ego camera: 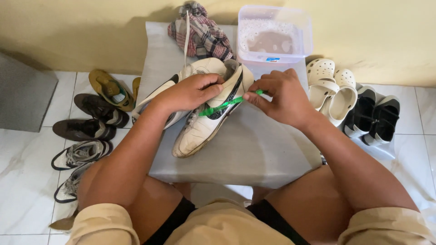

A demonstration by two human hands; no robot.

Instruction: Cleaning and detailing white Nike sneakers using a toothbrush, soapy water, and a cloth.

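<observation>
Toothbrush (227, 104) is being pinched in the right hand (280, 96) against a white shoe (210, 119) being clamped by the left hand (190, 92) on the worktop (254, 149).

Bare grey tabletop (254, 149) lies open below the right hand (279, 97); beyond both hands, a plaid cloth (202, 34) and a plastic tub of soapy water (272, 34) block the way, a second white shoe (156, 97) crowding the left hand (190, 93)
</observation>
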